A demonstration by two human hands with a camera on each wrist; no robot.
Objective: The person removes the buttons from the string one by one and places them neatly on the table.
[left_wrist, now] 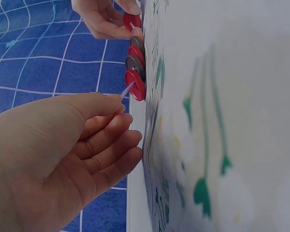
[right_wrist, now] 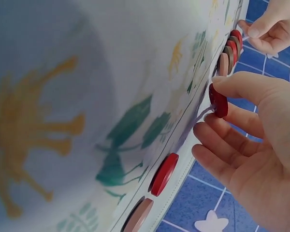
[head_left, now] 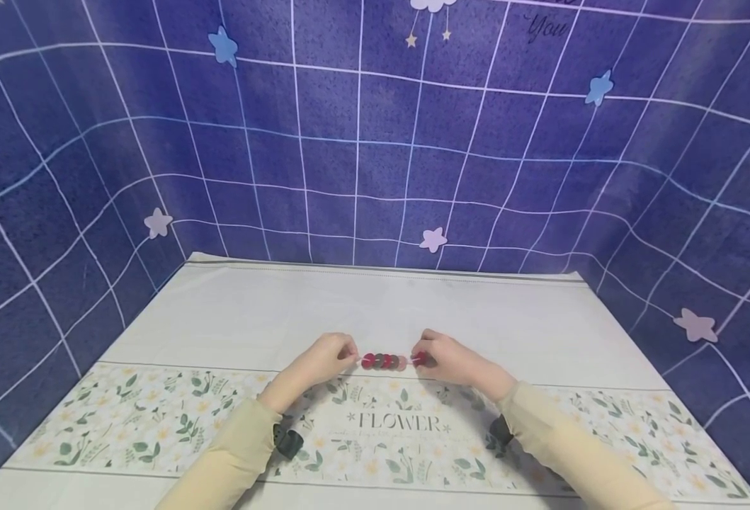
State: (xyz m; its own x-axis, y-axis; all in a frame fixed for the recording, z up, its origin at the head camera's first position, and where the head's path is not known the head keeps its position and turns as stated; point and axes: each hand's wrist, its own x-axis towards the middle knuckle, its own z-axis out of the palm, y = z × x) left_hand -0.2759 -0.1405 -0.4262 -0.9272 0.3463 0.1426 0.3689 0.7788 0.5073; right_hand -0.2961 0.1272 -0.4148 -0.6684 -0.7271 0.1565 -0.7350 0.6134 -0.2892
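Observation:
Several round buttons in red, grey-brown and pale pink stand in an overlapping row on a string. My left hand pinches the string just beyond the red button at the row's left end, thumb against forefinger. At the other end, past the pink button, my right hand pinches a separate red button between thumb and forefinger. A length of string trails from that button under the fingers. The row rests on or very near the tabletop.
A red button and a pink button lie on the table by the right hand. The white tablecloth has a floral band with the word FLOWER. Blue gridded cloth with stars hangs behind and at both sides.

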